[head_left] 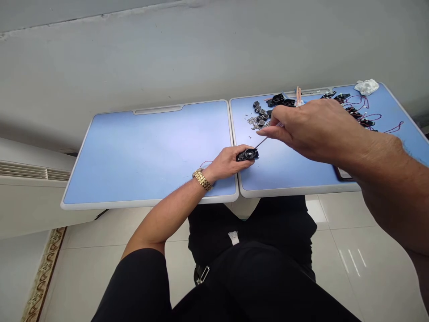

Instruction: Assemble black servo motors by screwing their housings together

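Observation:
My left hand grips a small black plastic housing at the seam between two blue tabletops. A thin red wire shows beside that wrist. Closed round a screwdriver, my right hand is above and to the right of the housing. The screwdriver's thin metal shaft slants down to the housing's upper edge; whether its tip touches a screw I cannot tell. Most of its handle is hidden in my fingers. Loose small screws lie scattered beyond, beside several round black parts.
Black housings lie at the back of the right tabletop. Several black assemblies with dark red wires spread along the right. A crumpled white plastic bag sits in the far corner. A dark-edged phone-like object lies partly under my right forearm.

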The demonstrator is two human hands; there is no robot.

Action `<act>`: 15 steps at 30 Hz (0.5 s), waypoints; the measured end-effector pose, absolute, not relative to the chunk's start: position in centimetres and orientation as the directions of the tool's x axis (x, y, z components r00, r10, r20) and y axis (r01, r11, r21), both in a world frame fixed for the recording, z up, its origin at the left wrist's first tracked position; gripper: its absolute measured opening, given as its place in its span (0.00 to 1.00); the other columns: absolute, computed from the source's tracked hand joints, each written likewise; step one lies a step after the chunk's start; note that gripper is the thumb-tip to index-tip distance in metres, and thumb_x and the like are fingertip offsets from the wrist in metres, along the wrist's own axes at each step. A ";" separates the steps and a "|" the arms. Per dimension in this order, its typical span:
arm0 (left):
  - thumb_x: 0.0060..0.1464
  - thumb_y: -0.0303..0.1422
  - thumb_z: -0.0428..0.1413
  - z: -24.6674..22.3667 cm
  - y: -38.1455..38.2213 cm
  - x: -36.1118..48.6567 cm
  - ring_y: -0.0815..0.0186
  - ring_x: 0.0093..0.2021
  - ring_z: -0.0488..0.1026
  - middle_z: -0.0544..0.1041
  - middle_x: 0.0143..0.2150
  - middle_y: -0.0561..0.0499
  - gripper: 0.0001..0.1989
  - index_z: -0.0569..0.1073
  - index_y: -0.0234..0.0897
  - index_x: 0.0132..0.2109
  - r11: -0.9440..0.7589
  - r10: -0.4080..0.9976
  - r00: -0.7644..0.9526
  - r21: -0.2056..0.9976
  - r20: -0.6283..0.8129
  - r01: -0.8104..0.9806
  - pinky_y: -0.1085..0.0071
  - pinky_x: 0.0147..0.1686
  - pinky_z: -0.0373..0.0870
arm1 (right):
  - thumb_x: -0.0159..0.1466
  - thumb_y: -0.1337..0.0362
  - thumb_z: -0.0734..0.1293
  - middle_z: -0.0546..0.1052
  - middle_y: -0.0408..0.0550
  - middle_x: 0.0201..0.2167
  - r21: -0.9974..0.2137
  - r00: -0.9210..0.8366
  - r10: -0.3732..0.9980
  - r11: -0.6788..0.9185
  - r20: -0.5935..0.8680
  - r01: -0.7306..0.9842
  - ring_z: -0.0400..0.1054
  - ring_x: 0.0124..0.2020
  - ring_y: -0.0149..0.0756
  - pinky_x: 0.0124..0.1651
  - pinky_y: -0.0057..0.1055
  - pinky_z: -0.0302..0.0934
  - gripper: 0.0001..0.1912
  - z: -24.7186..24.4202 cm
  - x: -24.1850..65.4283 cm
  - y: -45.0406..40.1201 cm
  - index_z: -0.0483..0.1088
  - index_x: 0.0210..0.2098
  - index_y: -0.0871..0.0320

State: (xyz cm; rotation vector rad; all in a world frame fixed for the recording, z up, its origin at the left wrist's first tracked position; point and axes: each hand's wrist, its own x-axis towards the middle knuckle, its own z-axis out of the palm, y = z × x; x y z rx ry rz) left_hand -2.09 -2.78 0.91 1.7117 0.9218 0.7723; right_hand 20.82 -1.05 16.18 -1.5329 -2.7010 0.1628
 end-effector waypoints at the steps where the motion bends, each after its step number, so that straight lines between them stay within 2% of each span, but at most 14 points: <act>1: 0.62 0.39 0.63 1.0 -2.8 -2.1 0.64 0.40 0.75 0.82 0.42 0.51 0.13 0.82 0.40 0.51 -0.200 0.861 0.504 0.956 0.066 0.217 0.66 0.45 0.71 | 0.79 0.41 0.60 0.76 0.51 0.27 -0.120 -0.531 0.847 0.525 -0.022 0.842 0.74 0.35 0.55 0.43 0.48 0.61 0.24 16.2 21.1 -0.9 0.76 0.54 0.50; 4: 0.63 0.38 0.63 1.2 -2.9 -2.1 0.65 0.40 0.74 0.81 0.42 0.51 0.11 0.82 0.39 0.49 -0.181 0.863 0.503 0.961 0.054 0.207 0.67 0.44 0.71 | 0.79 0.46 0.60 0.80 0.49 0.32 -0.182 -0.565 0.822 0.546 -0.074 0.818 0.73 0.33 0.50 0.39 0.44 0.59 0.19 16.4 21.5 -0.7 0.73 0.60 0.47; 6: 0.63 0.38 0.63 1.3 -2.8 -2.1 0.65 0.40 0.74 0.81 0.41 0.51 0.11 0.82 0.39 0.49 -0.180 0.865 0.498 0.962 0.055 0.206 0.67 0.44 0.70 | 0.79 0.50 0.59 0.82 0.49 0.35 -0.217 -0.552 0.824 0.520 -0.130 0.826 0.72 0.32 0.48 0.37 0.43 0.59 0.16 16.7 21.4 -0.9 0.72 0.58 0.47; 8: 0.63 0.38 0.63 1.3 -2.8 -2.1 0.65 0.40 0.74 0.81 0.41 0.51 0.11 0.82 0.39 0.49 -0.183 0.868 0.493 0.959 0.055 0.215 0.67 0.44 0.70 | 0.78 0.51 0.59 0.81 0.50 0.35 -0.224 -0.535 0.830 0.499 -0.154 0.838 0.72 0.32 0.48 0.37 0.43 0.59 0.15 17.0 21.1 -1.1 0.73 0.55 0.47; 13: 0.62 0.38 0.63 0.8 -2.7 -2.2 0.65 0.40 0.74 0.81 0.42 0.51 0.13 0.83 0.39 0.51 -0.200 0.868 0.493 0.953 0.065 0.226 0.66 0.45 0.71 | 0.79 0.40 0.56 0.77 0.53 0.27 -0.077 -0.549 0.831 0.544 -0.085 0.836 0.74 0.36 0.58 0.42 0.47 0.59 0.26 16.8 20.2 -1.3 0.78 0.53 0.50; 15: 0.62 0.39 0.64 0.7 -2.7 -2.2 0.64 0.40 0.74 0.81 0.42 0.51 0.13 0.83 0.40 0.51 -0.200 0.867 0.494 0.953 0.064 0.228 0.67 0.45 0.71 | 0.78 0.36 0.56 0.76 0.54 0.26 -0.060 -0.544 0.838 0.542 -0.029 0.838 0.75 0.37 0.60 0.43 0.48 0.59 0.31 16.4 20.2 -1.3 0.80 0.49 0.51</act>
